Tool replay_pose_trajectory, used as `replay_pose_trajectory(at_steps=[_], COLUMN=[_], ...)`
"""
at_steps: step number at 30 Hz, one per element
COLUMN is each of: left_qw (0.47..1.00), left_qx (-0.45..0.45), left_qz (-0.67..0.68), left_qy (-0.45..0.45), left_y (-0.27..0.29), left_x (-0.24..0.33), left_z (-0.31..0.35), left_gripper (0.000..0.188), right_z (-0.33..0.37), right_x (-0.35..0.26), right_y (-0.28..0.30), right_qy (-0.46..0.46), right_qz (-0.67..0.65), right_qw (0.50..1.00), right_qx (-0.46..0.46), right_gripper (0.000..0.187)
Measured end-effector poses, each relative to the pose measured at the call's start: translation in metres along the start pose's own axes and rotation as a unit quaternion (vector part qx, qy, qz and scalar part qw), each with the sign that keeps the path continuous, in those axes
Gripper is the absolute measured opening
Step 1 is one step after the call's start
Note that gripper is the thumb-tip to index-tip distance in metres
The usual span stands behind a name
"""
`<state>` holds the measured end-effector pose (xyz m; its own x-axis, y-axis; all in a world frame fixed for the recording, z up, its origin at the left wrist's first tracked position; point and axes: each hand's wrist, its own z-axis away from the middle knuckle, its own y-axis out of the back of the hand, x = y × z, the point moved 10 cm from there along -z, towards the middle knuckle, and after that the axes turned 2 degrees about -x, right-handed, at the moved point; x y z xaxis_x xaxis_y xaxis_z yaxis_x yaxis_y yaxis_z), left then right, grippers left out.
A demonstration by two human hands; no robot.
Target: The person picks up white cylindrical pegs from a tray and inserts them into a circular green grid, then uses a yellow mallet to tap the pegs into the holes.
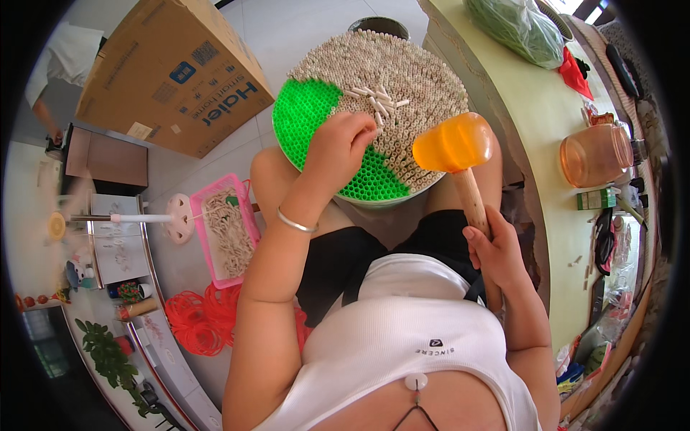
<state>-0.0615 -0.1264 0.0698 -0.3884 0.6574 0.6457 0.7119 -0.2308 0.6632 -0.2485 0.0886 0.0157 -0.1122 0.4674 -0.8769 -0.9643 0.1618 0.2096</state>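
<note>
My right hand (501, 248) grips the wooden handle of a mallet (454, 144), whose thick amber, see-through head is raised at the right edge of a round board. That board is packed with upright green tubes (295, 122); in many of them stand pale beige sticks (424, 75). Over the border between bare green tubes and filled ones, my left hand (341, 144) is closed with its fingertips pinched. Whatever lies between those fingertips is too small or hidden to make out. Just beyond it, several loose pale sticks (381, 100) lie flat on top of the standing ones.
A pink basket (208, 248) of beige sticks stands at the left, near red cord coils (198, 323). A large cardboard box (172, 79) is at the far left, with another person's arm (44, 115) behind it. On the right, a pale green table (528, 93) bears an amber jar (593, 154).
</note>
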Motion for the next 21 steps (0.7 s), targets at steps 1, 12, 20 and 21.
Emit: replay_pose_trajectory(at_steps=[1, 12, 20, 21], left_qw=[0.999, 0.997, 0.999, 0.998], left_qx=[-0.003, 0.023, 0.020, 0.024], left_qz=[0.029, 0.074, 0.037, 0.051], left_qy=[0.018, 0.022, 0.012, 0.025], left_y=[0.000, -0.017, -0.018, -0.015], left_x=[0.000, 0.000, -0.002, -0.004], left_z=[0.009, 0.040, 0.042, 0.042], left_gripper=[0.010, 0.007, 0.011, 0.011], right_z=[0.001, 0.002, -0.009, -0.013], right_x=[-0.002, -0.029, -0.057, -0.058], right_y=[-0.001, -0.015, -0.024, -0.020], right_qy=[0.003, 0.044, 0.150, 0.120], right_qz=[0.002, 0.069, 0.290, 0.245], right_qw=[1.000, 0.996, 0.945, 0.962], right_qx=[-0.003, -0.021, -0.004, -0.013], right_gripper=[0.018, 0.022, 0.028, 0.027])
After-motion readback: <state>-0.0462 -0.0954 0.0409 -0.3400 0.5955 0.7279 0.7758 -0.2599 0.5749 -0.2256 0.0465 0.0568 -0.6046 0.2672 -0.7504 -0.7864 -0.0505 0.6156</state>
